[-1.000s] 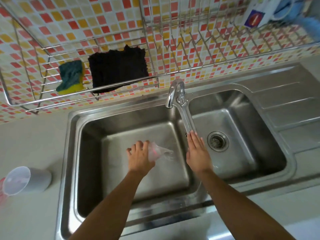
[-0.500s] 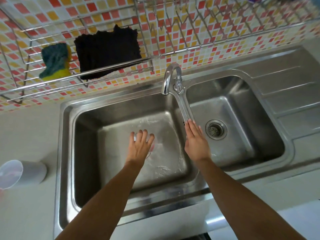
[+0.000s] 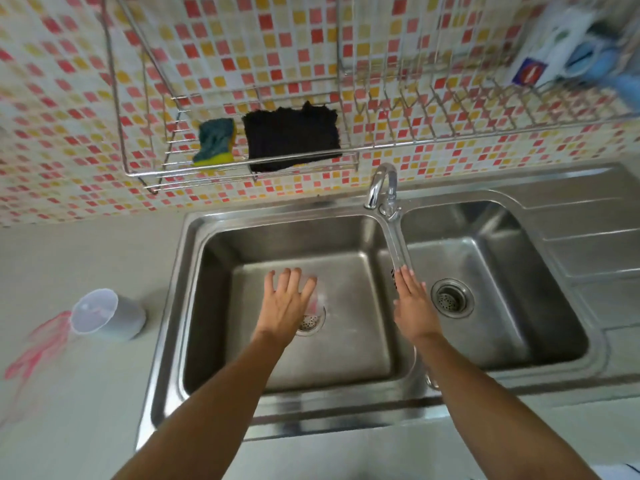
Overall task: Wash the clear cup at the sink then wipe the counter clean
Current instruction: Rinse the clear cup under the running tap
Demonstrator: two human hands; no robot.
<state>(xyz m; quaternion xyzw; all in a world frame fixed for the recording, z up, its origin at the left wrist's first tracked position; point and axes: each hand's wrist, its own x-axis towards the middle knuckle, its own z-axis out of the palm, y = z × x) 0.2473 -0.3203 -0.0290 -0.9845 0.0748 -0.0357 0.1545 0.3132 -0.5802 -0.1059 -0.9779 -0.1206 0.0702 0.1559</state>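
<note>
Fingers (image 3: 290,277) of the left hand (image 3: 285,304) are spread wide and flat, palm down, over the left basin of a steel double sink (image 3: 180,278). Under that palm, peeking out at its right edge, lies a blurred patch of clear plastic, most likely the clear cup (image 3: 318,295); it sits low in the basin just above the left drain (image 3: 309,320). Whether the fingers grip it or only cover it cannot be told, and its long axis is too blurred to read. The left hand is plainly the nearer one. The right hand (image 3: 412,304) is open too, fingers together and straight, its tips touching the long tap lever (image 3: 398,247) that runs along the divider between the basins, below the curved faucet (image 3: 381,183). No water stream is visible. On the grey counter (image 3: 86,393) to the left, well apart from the sink, a frosted cup (image 3: 104,315) lies on its side near a pink smear (image 3: 38,344). On the far wall rack (image 3: 242,171) sit a green-and-yellow sponge (image 3: 214,142) and a black cloth (image 3: 292,138), likely the wiping tools. Nothing stands between the hands and the rack.
</note>
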